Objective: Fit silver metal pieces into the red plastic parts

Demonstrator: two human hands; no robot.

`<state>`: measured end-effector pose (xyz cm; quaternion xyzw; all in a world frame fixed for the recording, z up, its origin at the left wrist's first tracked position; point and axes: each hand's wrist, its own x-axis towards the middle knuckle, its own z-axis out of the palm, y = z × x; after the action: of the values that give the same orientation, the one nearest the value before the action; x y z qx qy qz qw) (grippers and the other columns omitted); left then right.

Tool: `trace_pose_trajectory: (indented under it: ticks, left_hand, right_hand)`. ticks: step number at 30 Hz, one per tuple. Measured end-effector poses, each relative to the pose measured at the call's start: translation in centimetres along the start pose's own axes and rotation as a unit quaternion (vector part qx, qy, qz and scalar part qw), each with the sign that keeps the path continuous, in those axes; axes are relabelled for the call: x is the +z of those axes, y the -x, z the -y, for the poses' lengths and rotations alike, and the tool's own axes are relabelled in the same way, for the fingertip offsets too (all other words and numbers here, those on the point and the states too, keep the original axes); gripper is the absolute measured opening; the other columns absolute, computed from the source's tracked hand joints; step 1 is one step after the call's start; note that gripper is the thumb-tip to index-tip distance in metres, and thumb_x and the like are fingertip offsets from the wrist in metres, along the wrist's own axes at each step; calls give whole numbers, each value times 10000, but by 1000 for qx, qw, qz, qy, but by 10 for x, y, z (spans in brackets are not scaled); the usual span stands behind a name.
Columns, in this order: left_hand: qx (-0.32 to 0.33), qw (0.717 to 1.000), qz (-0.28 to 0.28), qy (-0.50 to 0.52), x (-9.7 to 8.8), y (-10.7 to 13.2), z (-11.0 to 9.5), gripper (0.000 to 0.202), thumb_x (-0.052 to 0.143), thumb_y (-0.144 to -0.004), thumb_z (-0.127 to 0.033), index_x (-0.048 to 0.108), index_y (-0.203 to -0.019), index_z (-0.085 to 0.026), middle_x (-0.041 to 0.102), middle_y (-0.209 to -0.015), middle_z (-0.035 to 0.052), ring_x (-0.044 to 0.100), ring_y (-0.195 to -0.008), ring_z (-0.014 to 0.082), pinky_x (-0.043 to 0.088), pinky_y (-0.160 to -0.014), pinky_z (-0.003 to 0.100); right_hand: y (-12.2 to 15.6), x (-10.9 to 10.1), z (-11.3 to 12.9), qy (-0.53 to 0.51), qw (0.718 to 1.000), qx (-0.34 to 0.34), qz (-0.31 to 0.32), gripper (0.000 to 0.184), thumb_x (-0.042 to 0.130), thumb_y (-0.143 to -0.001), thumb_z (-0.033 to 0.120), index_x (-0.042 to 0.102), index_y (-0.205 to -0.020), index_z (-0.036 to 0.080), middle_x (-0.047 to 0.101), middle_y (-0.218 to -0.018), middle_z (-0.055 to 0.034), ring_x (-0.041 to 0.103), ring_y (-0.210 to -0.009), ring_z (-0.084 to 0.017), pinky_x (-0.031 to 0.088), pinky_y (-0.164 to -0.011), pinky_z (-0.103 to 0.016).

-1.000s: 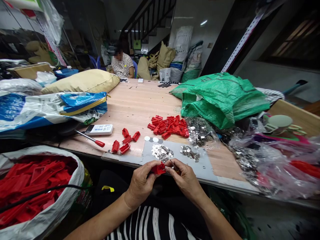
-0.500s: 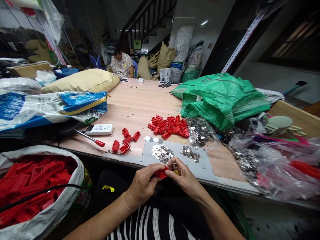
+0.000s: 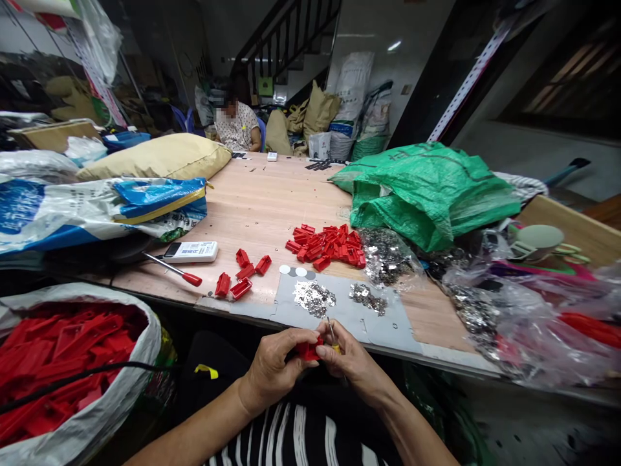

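Note:
Below the table's near edge, my left hand [image 3: 274, 366] is closed on a small red plastic piece [image 3: 307, 350]. My right hand [image 3: 350, 359] meets it from the right and pinches a thin metal tool with a yellow handle [image 3: 332, 336] against the piece. Just ahead on a grey sheet [image 3: 383, 323] lie two heaps of small shiny metal parts [image 3: 314, 296]. A pile of red plastic pieces [image 3: 327, 246] sits further back, and a few loose red pieces [image 3: 240, 275] lie to the left.
A sack full of red plastic parts [image 3: 72, 362] stands at my left. A red-handled screwdriver [image 3: 174, 270] and a white remote [image 3: 191, 251] lie on the wooden table [image 3: 262, 200]. Green sacking [image 3: 427, 191] and clear bags of metal parts [image 3: 490, 317] crowd the right. Another person [image 3: 236, 123] sits at the far end.
Both hands have dropped slightly lower and closer to me with the red piece. The tool in my right hand has tilted more upright against it.

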<state>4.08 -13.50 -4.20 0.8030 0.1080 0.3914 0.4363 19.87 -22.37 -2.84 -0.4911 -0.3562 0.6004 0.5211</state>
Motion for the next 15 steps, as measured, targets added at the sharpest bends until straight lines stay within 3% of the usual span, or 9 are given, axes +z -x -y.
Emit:
trace_pose_trajectory:
  ticks: [4, 6, 11, 15]
  left_hand:
    - [17, 1000, 14, 18, -1, 0, 0, 359, 665, -785, -135, 586, -1114, -255, 728, -996, 30, 691, -930, 190, 425, -1038, 432]
    - [-1, 999, 21, 36, -3, 0, -2, 349, 667, -785, -140, 594, -1104, -261, 730, -998, 34, 692, -926, 196, 396, -1058, 457]
    - [-58, 988, 26, 143, -9, 1, -3, 328, 721, -738, -142, 647, -1040, -245, 737, -995, 42, 673, -983, 218, 404, -1041, 437]
    - [-170, 947, -25, 271, -7, 1, 1, 299, 763, -690, -158, 655, -967, -194, 729, -983, 63, 661, -989, 230, 497, -903, 347]
  right_hand:
    - [3, -1, -3, -7, 1000, 10, -3, 394, 697, -761, 472, 443, -917, 214, 449, -730, 62, 262, -501, -34, 157, -430, -184]
    - [4, -1, -4, -9, 1000, 16, -7, 396, 705, -751, 470, 463, -928, 211, 457, -715, 59, 274, -508, -40, 168, -437, -182]
    - [5, 5, -8, -74, 996, 51, 1, 486, 774, -635, 493, 469, -894, 216, 350, -627, 88, 223, -477, -44, 151, -421, -188]
    - [2, 8, -9, -67, 997, 49, 8, 502, 746, -649, 526, 464, -930, 220, 381, -635, 81, 238, -466, -43, 145, -419, -184]
